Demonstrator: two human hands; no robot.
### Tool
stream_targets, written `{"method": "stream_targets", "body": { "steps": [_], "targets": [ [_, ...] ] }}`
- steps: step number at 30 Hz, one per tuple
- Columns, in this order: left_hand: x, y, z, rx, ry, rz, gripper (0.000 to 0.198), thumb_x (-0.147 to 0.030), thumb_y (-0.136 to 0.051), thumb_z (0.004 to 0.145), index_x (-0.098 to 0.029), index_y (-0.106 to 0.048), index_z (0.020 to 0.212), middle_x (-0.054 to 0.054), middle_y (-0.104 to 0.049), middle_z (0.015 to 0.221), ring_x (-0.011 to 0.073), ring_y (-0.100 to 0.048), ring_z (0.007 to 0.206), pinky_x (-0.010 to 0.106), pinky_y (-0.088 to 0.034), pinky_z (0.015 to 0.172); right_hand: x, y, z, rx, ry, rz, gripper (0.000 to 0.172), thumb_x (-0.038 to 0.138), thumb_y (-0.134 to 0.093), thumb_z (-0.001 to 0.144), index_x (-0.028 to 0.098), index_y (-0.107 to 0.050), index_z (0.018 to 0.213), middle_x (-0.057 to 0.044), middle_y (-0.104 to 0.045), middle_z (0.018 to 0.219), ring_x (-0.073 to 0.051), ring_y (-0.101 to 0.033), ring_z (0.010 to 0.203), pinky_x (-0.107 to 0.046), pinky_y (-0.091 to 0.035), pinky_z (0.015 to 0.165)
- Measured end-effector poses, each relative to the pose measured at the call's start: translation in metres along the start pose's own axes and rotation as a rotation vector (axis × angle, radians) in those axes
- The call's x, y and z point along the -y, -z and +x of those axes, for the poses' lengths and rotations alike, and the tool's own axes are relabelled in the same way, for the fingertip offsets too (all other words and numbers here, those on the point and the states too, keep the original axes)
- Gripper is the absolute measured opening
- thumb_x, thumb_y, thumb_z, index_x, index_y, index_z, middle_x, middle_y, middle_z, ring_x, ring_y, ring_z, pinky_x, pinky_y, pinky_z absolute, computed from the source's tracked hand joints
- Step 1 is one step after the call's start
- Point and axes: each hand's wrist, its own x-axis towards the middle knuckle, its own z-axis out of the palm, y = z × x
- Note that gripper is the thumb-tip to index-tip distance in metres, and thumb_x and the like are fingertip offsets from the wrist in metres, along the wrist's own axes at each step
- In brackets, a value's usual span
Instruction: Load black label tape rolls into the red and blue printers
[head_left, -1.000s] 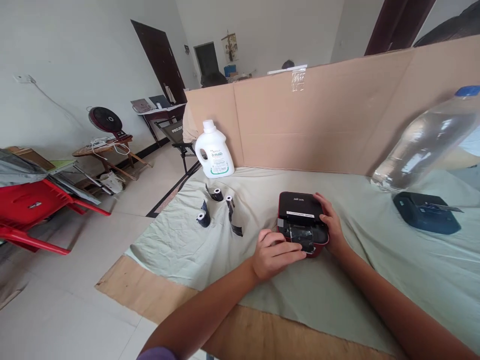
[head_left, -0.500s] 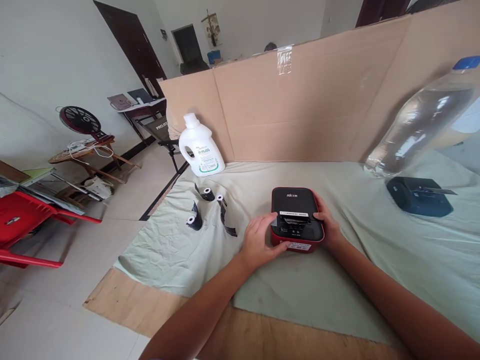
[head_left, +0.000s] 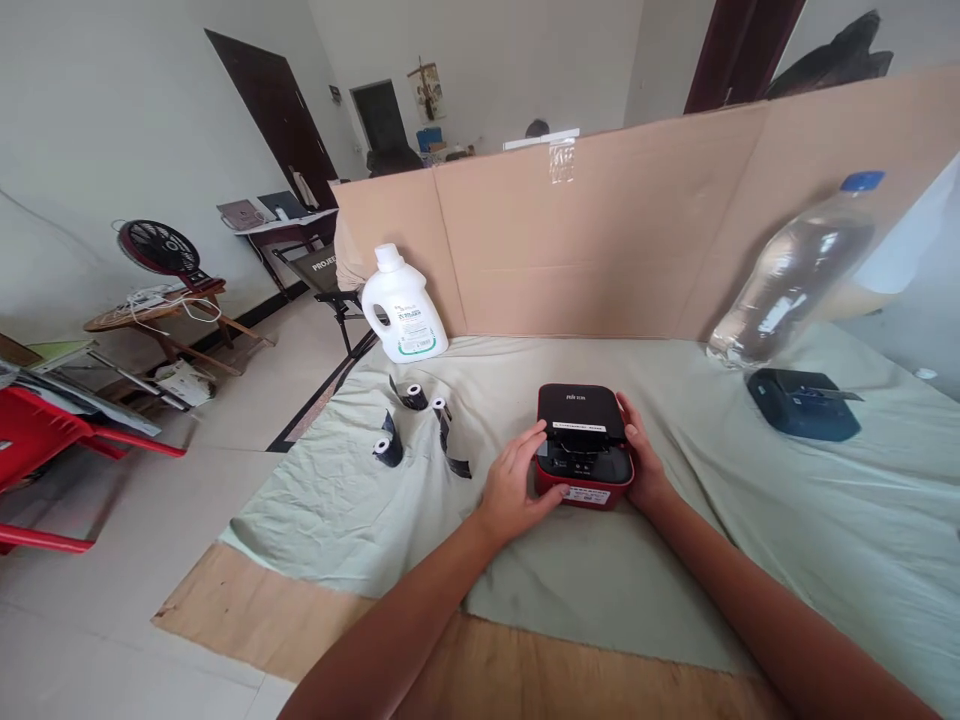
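Note:
A black-topped thermal printer [head_left: 576,404] with red sides sits on the green cloth in front of me. A white strip runs along the edge of its lid, which stands slightly raised over a dark gap. My left hand [head_left: 514,483] grips the printer's left side, fingers at the lid's edge and thumb against the front by a white label. Along the right side lies my right hand [head_left: 643,460], its fingers wrapped round the body near the lid. Left of the printer are black paper rolls with white cores: one roll [head_left: 388,450] in front, another roll [head_left: 415,397] behind, and a partly unwound roll [head_left: 444,425].
A white jug [head_left: 409,310] stands at the back left, before a cardboard screen [head_left: 570,250]. At right a large water bottle [head_left: 795,275] leans against the screen, with a dark flat device [head_left: 802,405] near it. Bare wood [head_left: 300,610] forms the table's front edge.
The lid's front edge has risen a little off the printer's body, widening the dark gap. Both hands stay on the printer. The camera view has shifted slightly.

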Motion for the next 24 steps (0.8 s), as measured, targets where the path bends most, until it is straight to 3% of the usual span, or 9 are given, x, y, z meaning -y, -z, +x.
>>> {"method": "stream_targets", "body": {
  "steps": [6,10,13,16,18,20,22,23,24],
  "targets": [
    [-0.006,-0.001,0.006,-0.041,0.073,0.031,0.051,-0.036,-0.073,0.071,-0.023,-0.053,0.116,0.011,-0.066,0.122,0.0256,-0.067,0.108,0.042,-0.059,0.088,0.004,-0.001,0.003,-0.031,0.031,-0.135,0.068,0.046,-0.042,0.083,0.024,-0.033,0.147,-0.01,-0.044,0.153,-0.027,-0.044,0.14,-0.047,-0.039,0.113],
    [-0.007,-0.003,0.004,-0.032,0.038,0.028,0.045,-0.036,-0.07,0.076,-0.022,-0.052,0.115,0.012,-0.064,0.129,0.0258,-0.065,0.112,0.042,-0.057,0.091,-0.004,0.0,0.001,-0.049,0.11,-0.172,0.066,0.05,-0.039,0.086,0.024,-0.035,0.147,-0.01,-0.043,0.154,-0.027,-0.044,0.14,-0.045,-0.041,0.112],
    [-0.002,0.007,0.003,-0.012,0.011,0.05,0.042,-0.035,-0.062,0.084,-0.021,-0.05,0.122,0.012,-0.062,0.132,0.0225,-0.067,0.102,0.04,-0.057,0.087,-0.009,0.002,0.002,-0.054,0.11,-0.087,0.063,0.047,-0.045,0.085,0.025,-0.039,0.143,-0.009,-0.043,0.155,-0.027,-0.042,0.141,-0.046,-0.038,0.115],
    [0.013,0.039,0.013,-0.04,0.029,0.216,0.033,-0.031,-0.052,0.091,-0.021,-0.054,0.123,0.008,-0.068,0.122,0.0186,-0.067,0.089,0.036,-0.054,0.085,-0.009,0.002,0.003,-0.058,0.091,-0.022,0.06,0.042,-0.047,0.083,0.027,-0.042,0.141,-0.007,-0.042,0.155,-0.028,-0.04,0.143,-0.05,-0.034,0.117],
    [0.031,0.073,0.027,-0.056,0.121,0.42,0.028,-0.029,-0.047,0.094,-0.022,-0.058,0.119,0.007,-0.07,0.111,0.0211,-0.065,0.096,0.038,-0.049,0.093,-0.005,0.0,0.003,-0.059,0.08,-0.009,0.059,0.041,-0.047,0.082,0.028,-0.043,0.14,-0.006,-0.043,0.154,-0.028,-0.04,0.143,-0.051,-0.033,0.117],
    [0.056,0.107,0.043,-0.027,0.295,0.636,0.033,-0.024,-0.042,0.094,-0.021,-0.058,0.123,0.009,-0.067,0.117,0.0253,-0.059,0.111,0.041,-0.044,0.099,-0.002,-0.001,0.002,-0.062,0.074,0.019,0.058,0.04,-0.049,0.081,0.028,-0.046,0.138,-0.006,-0.046,0.152,-0.029,-0.041,0.141,-0.052,-0.033,0.117],
    [0.083,0.134,0.055,0.109,0.519,0.864,0.047,-0.015,-0.042,0.09,-0.021,-0.05,0.136,0.012,-0.06,0.133,0.0319,-0.047,0.128,0.051,-0.036,0.105,-0.002,-0.001,0.002,-0.058,0.063,0.057,0.056,0.039,-0.05,0.08,0.029,-0.049,0.135,-0.005,-0.048,0.15,-0.03,-0.043,0.14,-0.052,-0.032,0.117],
    [0.096,0.143,0.06,0.268,0.602,0.932,0.056,-0.012,-0.044,0.088,-0.022,-0.044,0.142,0.013,-0.052,0.144,0.0349,-0.041,0.133,0.056,-0.031,0.107,-0.002,-0.001,0.002,-0.056,0.058,0.073,0.055,0.038,-0.051,0.08,0.029,-0.05,0.134,-0.005,-0.049,0.149,-0.03,-0.043,0.14,-0.053,-0.032,0.117],
    [0.107,0.148,0.062,0.349,0.631,0.939,0.06,-0.01,-0.049,0.084,-0.024,-0.046,0.142,0.014,-0.049,0.147,0.0367,-0.041,0.134,0.06,-0.028,0.108,-0.003,-0.001,0.002,-0.053,0.053,0.085,0.054,0.038,-0.051,0.08,0.029,-0.051,0.133,-0.005,-0.05,0.149,-0.03,-0.044,0.139,-0.053,-0.033,0.116]
  ]
}}
